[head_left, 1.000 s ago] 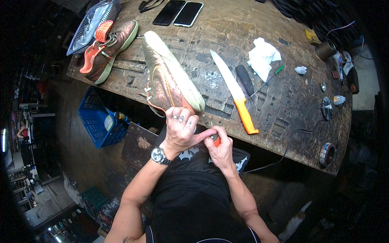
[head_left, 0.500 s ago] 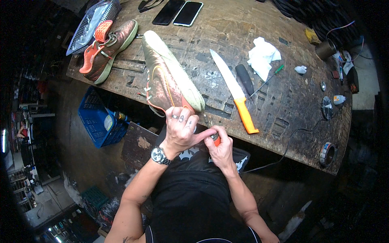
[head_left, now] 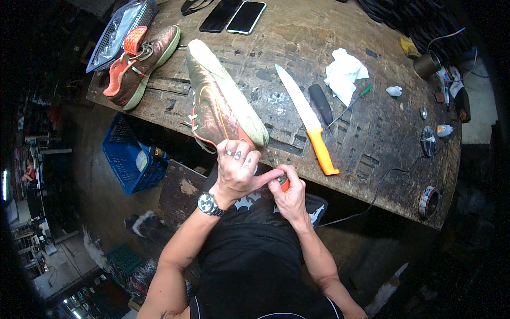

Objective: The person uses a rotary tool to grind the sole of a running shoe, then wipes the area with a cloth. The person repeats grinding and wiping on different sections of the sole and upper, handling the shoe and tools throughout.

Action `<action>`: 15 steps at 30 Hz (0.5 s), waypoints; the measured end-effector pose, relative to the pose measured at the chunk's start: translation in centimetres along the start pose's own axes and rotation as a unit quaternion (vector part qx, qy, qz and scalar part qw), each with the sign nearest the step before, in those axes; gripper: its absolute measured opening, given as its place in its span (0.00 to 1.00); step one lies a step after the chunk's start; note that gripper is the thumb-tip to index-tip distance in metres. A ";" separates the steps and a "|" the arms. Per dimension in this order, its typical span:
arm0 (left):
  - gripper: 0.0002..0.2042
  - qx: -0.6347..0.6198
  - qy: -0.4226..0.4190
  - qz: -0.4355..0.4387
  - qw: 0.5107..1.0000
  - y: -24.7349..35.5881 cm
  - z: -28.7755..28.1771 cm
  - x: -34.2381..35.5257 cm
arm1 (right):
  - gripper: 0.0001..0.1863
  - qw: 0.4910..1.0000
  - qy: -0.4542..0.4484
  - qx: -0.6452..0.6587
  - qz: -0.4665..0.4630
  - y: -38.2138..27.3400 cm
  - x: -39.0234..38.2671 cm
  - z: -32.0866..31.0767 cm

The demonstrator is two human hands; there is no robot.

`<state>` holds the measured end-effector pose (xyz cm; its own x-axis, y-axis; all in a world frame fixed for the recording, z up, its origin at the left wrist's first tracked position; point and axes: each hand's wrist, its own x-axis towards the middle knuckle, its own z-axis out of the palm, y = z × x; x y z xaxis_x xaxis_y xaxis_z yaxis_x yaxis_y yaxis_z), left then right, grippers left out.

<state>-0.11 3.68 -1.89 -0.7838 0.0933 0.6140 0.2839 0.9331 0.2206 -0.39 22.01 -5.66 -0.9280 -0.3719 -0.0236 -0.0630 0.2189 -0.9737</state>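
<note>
My left hand is closed, with curled fingers at the near end of a brown and orange sneaker. That sneaker lies on its side, its pale sole facing right. What the curled fingers hold is hidden. The left thumb reaches across and meets my right hand, which is closed around a small orange-handled tool; its working end cannot be seen. Both hands are just off the front edge of the worn wooden workbench. Right of the sneaker lies a knife with an orange handle.
The matching sneaker stands at the left by a grey-blue basket. Two phones lie at the back. Near the knife are a dark tool handle, a green-handled awl and crumpled white paper. A tape roll sits front right.
A dark and white shape on the floor at the lower left, beside my left forearm, has shifted left and shows more. My hands hold nearly the same position.
</note>
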 end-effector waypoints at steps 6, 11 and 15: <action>0.26 -0.002 0.004 0.001 1.000 0.0 0.0 0.0 | 0.21 1.000 0.009 0.004 -0.027 -0.1 0.1 0.0; 0.26 0.000 0.001 0.000 1.000 -0.1 0.0 0.0 | 0.22 1.000 -0.009 0.004 -0.001 -0.1 0.1 -0.1; 0.26 -0.002 0.002 0.002 1.000 -0.1 0.0 0.0 | 0.21 1.000 -0.001 -0.006 -0.023 -0.1 0.1 0.0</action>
<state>-0.14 3.62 -1.93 -0.7807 0.0958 0.6175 0.2896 0.9312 0.2216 -0.52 21.97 -5.58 -0.9234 -0.3833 0.0201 -0.1094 0.2124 -0.9710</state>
